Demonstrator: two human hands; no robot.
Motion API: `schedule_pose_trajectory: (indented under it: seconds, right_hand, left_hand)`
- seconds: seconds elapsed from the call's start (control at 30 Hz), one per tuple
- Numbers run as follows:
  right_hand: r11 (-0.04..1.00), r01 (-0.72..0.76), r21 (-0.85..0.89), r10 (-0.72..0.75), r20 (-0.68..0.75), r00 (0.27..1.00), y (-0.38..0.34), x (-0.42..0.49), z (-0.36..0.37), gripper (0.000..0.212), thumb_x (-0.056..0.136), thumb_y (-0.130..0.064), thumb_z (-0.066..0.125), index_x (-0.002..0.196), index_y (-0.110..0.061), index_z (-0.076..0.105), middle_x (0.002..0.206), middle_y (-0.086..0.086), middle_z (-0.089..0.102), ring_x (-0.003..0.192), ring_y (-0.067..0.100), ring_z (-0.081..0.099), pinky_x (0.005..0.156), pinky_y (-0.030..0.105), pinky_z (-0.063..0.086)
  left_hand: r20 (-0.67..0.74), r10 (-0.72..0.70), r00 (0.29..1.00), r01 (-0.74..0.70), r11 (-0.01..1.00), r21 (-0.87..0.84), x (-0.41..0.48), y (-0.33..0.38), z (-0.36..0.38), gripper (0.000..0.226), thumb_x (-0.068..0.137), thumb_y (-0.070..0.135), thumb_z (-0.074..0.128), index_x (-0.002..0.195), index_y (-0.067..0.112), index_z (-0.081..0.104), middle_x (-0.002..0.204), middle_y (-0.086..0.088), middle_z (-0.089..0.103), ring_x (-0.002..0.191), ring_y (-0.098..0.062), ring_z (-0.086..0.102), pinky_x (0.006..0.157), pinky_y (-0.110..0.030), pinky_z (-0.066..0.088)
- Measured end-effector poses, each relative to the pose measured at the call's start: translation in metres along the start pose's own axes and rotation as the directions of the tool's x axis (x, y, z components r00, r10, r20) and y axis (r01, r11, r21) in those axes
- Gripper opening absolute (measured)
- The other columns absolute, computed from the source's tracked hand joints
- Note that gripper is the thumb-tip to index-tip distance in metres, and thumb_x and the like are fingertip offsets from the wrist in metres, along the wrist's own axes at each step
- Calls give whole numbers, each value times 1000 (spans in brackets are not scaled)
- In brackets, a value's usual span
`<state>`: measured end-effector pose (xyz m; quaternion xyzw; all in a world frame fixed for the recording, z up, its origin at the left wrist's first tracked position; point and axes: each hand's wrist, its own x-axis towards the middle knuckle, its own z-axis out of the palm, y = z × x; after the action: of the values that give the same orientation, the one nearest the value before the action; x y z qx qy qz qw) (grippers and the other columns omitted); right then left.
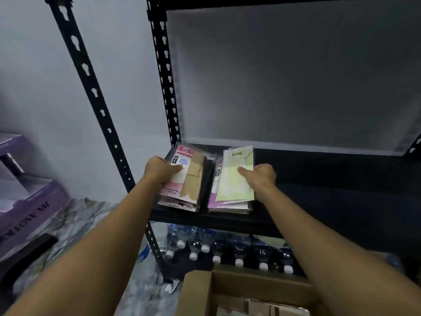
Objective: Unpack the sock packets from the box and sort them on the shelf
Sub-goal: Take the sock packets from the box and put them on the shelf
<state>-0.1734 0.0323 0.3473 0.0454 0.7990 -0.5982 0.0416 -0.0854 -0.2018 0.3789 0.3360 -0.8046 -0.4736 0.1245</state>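
Two stacks of sock packets lie side by side on the black shelf board [319, 179]. My left hand [160, 170] grips the left edge of the pink packet [189, 176] on top of the left stack. My right hand [259, 175] holds the green packet [237, 179] on top of the right stack, thumb on its face. The open cardboard box [248, 293] stands on the floor below, near the bottom edge, with more packets just visible inside.
Black slotted uprights [95, 94] frame the shelf on the left. Several water bottles with white caps [227, 254] lie under the shelf board. A purple box [29, 206] sits at the left on a patterned cloth. The shelf board to the right of the stacks is bare.
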Motion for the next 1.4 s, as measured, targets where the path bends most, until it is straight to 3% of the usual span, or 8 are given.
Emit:
schedule_pose_trajectory:
  seconds: [0.1, 0.37, 0.47, 0.67, 0.77, 1.1, 1.3, 1.4]
  right_hand:
    - [993, 23, -119, -22, 6, 1000, 13, 9, 8, 34, 77, -34, 75, 89, -3, 67, 93, 9, 70, 79, 24, 68, 61, 30, 55]
    - [954, 140, -265, -147, -5, 989, 23, 0, -4, 51, 71, -55, 71, 95, -10, 66, 113, 11, 61, 93, 25, 64, 78, 39, 57]
    - [929, 240, -282, -258, -28, 966, 21, -26, -26, 51, 77, -47, 70, 113, -13, 61, 119, 7, 55, 107, 21, 56, 85, 33, 51]
    - [872, 426, -241, -431, 35, 902, 46, -95, -70, 30, 81, -35, 70, 105, -17, 65, 98, -3, 52, 81, 4, 51, 76, 19, 43]
    - [850, 464, -252, -455, 96, 885, 73, -119, -89, 28, 82, -33, 70, 106, -20, 63, 93, -8, 49, 79, 1, 47, 70, 9, 36]
    - [909, 332, -252, -302, 152, 941, 201, -159, -131, 29, 80, -31, 73, 106, -21, 64, 95, -1, 56, 81, 8, 51, 75, 17, 42]
    - [919, 204, -336, -131, 228, 965, 264, -152, -142, 33, 79, -34, 72, 108, -21, 61, 95, -6, 57, 87, 9, 53, 78, 25, 47]
    - [915, 178, -362, -94, 236, 967, 283, -145, -141, 34, 80, -28, 73, 109, -14, 63, 95, -3, 57, 78, -2, 50, 71, 8, 41]
  left_hand:
    - [-15, 29, 999, -26, 979, 202, 7, -3, 6, 37, 82, 36, 75, 99, 6, 61, 89, -8, 65, 63, -19, 60, 52, -28, 43]
    - [-15, 100, 995, -92, 961, 260, 2, -16, 10, 39, 86, 49, 65, 89, 10, 62, 80, -5, 64, 83, -30, 63, 81, -37, 53]
    - [-118, 230, 966, -194, 947, 256, -19, -16, 7, 42, 86, 53, 63, 108, 18, 62, 106, -1, 67, 101, -27, 61, 97, -48, 47]
    - [-123, 551, 825, -535, 833, 143, -114, -30, 26, 29, 87, 43, 61, 111, 25, 63, 115, 5, 62, 113, -19, 55, 98, -51, 45]
    - [-23, 593, 805, -591, 805, 58, -162, -49, 53, 27, 89, 36, 65, 112, 23, 62, 110, 6, 61, 104, -11, 57, 91, -35, 50]
    - [387, 347, 854, -391, 920, 38, -237, -140, 146, 32, 90, 31, 66, 119, 20, 58, 111, 9, 57, 102, -6, 55, 75, -8, 40]
    - [538, 200, 819, -287, 955, 81, -229, -181, 185, 32, 88, 25, 70, 116, 16, 58, 102, 5, 59, 94, -11, 59, 80, -21, 48]
    - [582, 138, 801, -255, 959, 122, -219, -203, 204, 28, 87, 24, 70, 112, 19, 58, 98, 4, 59, 92, -17, 60, 83, -30, 50]
